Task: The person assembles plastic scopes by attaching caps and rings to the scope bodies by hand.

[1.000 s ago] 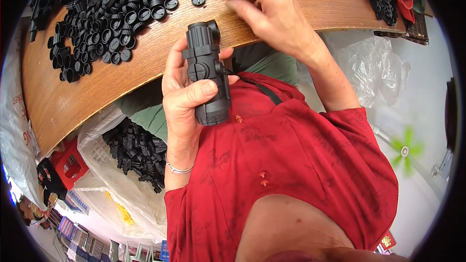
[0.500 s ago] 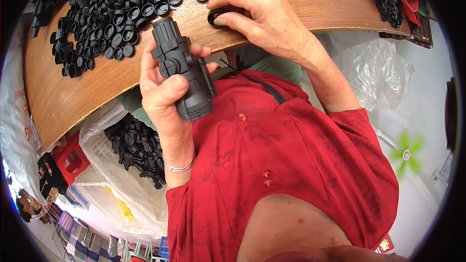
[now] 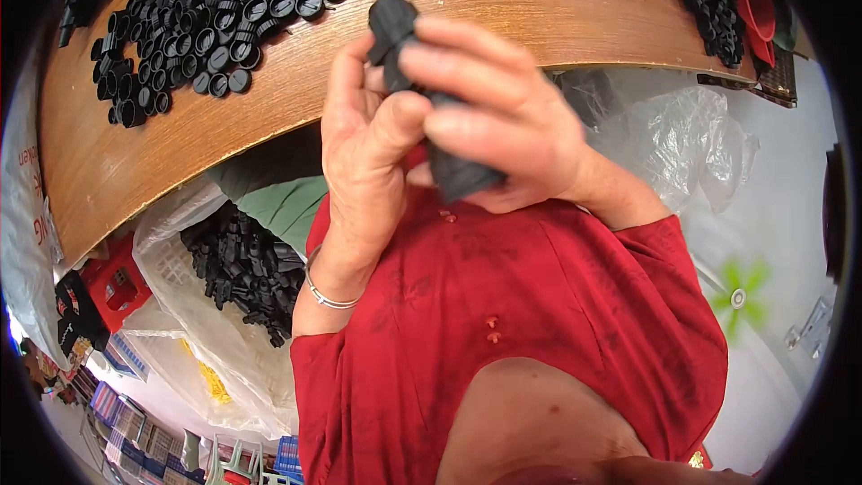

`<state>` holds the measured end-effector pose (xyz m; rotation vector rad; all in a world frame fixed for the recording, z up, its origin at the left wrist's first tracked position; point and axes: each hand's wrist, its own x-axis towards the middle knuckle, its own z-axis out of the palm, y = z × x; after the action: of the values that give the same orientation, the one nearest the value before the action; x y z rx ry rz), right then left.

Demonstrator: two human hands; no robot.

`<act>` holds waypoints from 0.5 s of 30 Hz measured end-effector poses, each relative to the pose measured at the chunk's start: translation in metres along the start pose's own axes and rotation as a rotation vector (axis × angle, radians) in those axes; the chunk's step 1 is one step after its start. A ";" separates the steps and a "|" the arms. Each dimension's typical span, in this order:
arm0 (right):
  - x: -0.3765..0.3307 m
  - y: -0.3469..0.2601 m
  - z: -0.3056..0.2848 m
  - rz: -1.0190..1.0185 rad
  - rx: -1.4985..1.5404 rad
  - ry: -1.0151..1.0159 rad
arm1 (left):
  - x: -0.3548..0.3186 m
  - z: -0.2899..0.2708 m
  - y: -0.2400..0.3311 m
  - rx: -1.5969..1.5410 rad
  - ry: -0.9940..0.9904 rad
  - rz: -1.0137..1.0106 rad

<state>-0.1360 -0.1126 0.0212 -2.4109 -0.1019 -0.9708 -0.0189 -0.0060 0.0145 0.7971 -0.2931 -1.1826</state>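
Black plastic, a long tube-like part [image 3: 449, 157], sits clamped between both hands, held up in the air in front of the red shirt [image 3: 539, 323] and just short of the wooden surface [image 3: 503, 9]. The fingers [image 3: 467, 67] of the right hand [image 3: 503, 117] are closed over its upper half from the right, lying across it, so the part's middle is hidden under them. The left hand [image 3: 368, 153] grips it from the left, thumb pressed against its side, fingers curled behind. The part's long axis runs steeply, its top end [image 3: 392, 22] tilted away toward the surface and a little left, its lower end pointing back at the chest. Both hands touch it; neither is clearly nearer. The left forearm rises nearly upright, a metal bangle [image 3: 328, 292] at the wrist; the right wrist bends in from the right. Beyond the fingertips lie loose black caps [image 3: 224, 18] heaped on the surface; below the left forearm, a clear bag of black parts [image 3: 242, 274].
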 end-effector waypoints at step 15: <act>0.027 0.066 -0.012 -0.071 0.639 0.298 | 0.041 -0.015 -0.014 1.524 0.177 0.678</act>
<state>-0.1062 -0.1780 0.0164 -1.6776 -0.3348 -1.1134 -0.0044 -0.0387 -0.0140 1.8751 -1.2638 -0.0438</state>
